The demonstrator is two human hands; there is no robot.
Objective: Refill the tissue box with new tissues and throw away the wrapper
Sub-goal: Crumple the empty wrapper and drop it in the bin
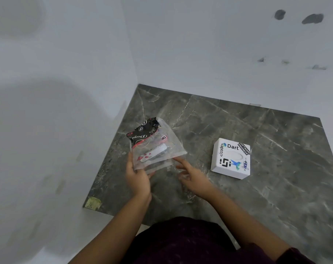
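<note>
A white square tissue box (230, 158) covered in stickers, with an oval slot on top, sits on the dark marble counter (238, 126) at the right. My left hand (137, 175) grips the lower left corner of a clear plastic wrapper (155, 144) with black and red print, held above the counter. The wrapper looks flat and crumpled at its top. My right hand (190, 173) hovers just right of the wrapper's lower edge, fingers spread, holding nothing.
White walls (66, 92) close the counter on the left and at the back, forming a corner. A small yellowish sticker (93, 202) marks the counter's front left corner. My dark clothing (180, 242) fills the bottom of the view.
</note>
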